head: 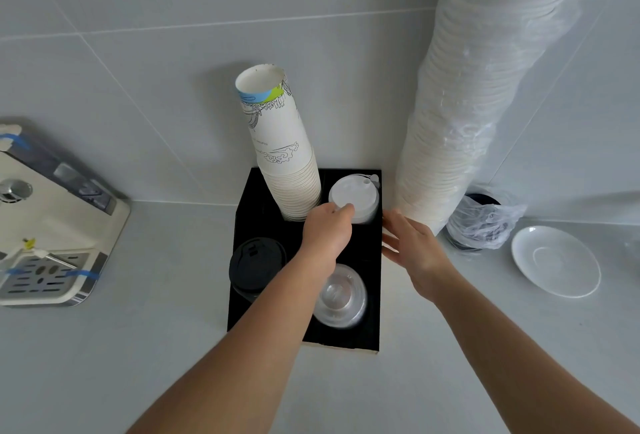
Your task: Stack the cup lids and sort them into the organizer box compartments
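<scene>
A black organizer box (367,336) with four compartments stands against the wall. Its back right compartment holds a stack of white lids (353,193). My left hand (327,234) reaches over the box and pinches the front edge of that white stack. Black lids (256,265) fill the front left compartment and clear lids (341,297) the front right. Paper cups (282,143) are stacked upside down in the back left. My right hand (412,250) rests with spread fingers against the box's right side.
A tall plastic-wrapped column of white lids (481,87) leans against the wall at right. Behind it lies a dark object in a crumpled bag (485,222). A white saucer (556,260) sits far right. A coffee machine (52,222) stands at left.
</scene>
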